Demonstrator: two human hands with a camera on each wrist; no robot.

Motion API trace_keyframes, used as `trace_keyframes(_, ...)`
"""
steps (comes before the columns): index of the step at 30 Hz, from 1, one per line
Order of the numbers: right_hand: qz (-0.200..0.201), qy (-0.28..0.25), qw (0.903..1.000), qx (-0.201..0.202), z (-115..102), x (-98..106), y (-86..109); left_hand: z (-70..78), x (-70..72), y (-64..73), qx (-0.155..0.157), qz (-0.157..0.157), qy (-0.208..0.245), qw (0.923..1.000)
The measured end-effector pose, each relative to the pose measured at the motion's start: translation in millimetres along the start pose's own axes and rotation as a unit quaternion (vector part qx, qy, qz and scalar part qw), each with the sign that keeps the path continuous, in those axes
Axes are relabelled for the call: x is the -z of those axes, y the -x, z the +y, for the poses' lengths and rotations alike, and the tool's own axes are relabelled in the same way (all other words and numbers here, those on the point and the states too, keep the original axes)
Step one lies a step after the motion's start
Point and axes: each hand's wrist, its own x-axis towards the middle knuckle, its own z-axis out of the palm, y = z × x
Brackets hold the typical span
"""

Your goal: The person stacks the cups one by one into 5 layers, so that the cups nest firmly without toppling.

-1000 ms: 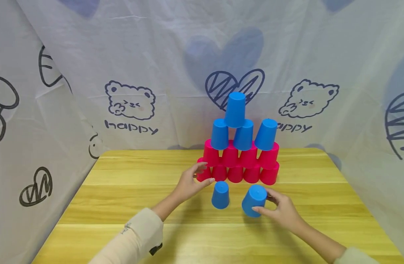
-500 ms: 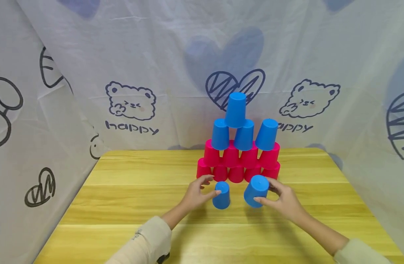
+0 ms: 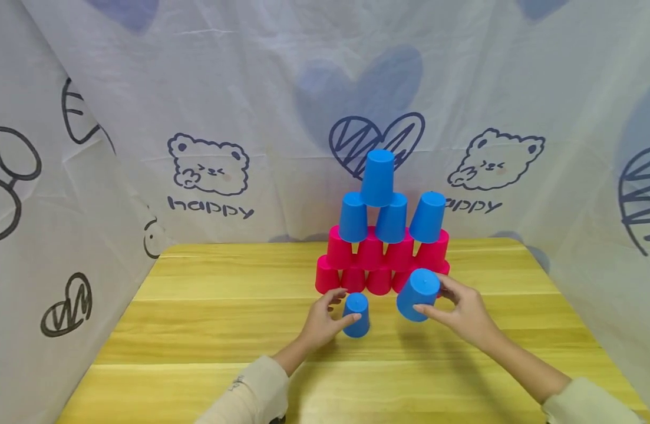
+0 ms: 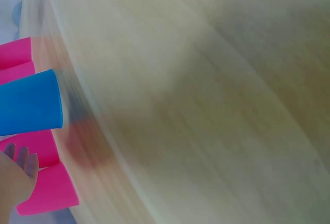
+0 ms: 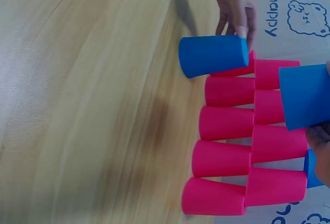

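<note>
My right hand (image 3: 469, 312) grips an upside-down blue cup (image 3: 417, 297), thumb in front and fingers behind. It is raised and tilted before the right end of the red cups. In the right wrist view this blue cup (image 5: 304, 97) overlaps the upper red row. A second blue cup (image 3: 356, 318) stands upside down on the table, left of it. My left hand (image 3: 323, 321) is beside that cup, its thumb overlapping the cup's front and its fingers loosely bent at the far left side. In the left wrist view, its fingers (image 4: 23, 158) show a little apart from the blue cup (image 4: 31, 102).
Behind the hands stands a stack of upside-down cups: two rows of red cups (image 3: 369, 250), blue cups (image 3: 353, 218) above them, and one blue cup (image 3: 378, 178) on top. A printed white cloth (image 3: 303, 176) hangs behind the wooden table (image 3: 208, 318).
My right hand has lifted its blue cup up and slightly right, towards the red rows. My left hand has come down from beside the red cups to the standing blue cup.
</note>
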Motion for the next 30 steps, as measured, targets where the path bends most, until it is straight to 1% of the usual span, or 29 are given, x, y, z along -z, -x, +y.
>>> trace_keyframes(6,0.005,0.015,0.9998,-0.015,-3,7,-5.8,-5.7,-6.4,-1.3,0.005,0.013,0.009,0.9999)
trace_keyframes(11,0.012,0.012,0.9994,-0.029,-8,11,-10.8,-10.8,-14.5,-1.9,0.002,0.019,0.009,0.9998)
trace_keyframes(13,0.014,0.011,0.9994,-0.031,-10,13,-12.9,-11.9,-17.7,-1.5,0.006,0.02,0.012,0.9997)
trace_keyframes(15,0.015,0.01,0.9994,-0.031,-11,15,-15.3,-12.4,-20.3,-1.1,0.004,0.02,0.016,0.9997)
trace_keyframes(20,0.025,0.011,0.9992,-0.03,-12,20,-21.5,-10.9,-23.5,-0.5,-0.004,0.021,0.025,0.9995)
trace_keyframes(24,0.033,0.011,0.9989,-0.033,-14,24,-26.3,-12.0,-25.5,-0.6,-0.004,0.024,0.032,0.9992)
trace_keyframes(30,0.041,0.01,0.9984,-0.038,-15,26,-32.7,-15.3,-27.5,-0.5,-0.001,0.028,0.024,0.9993)
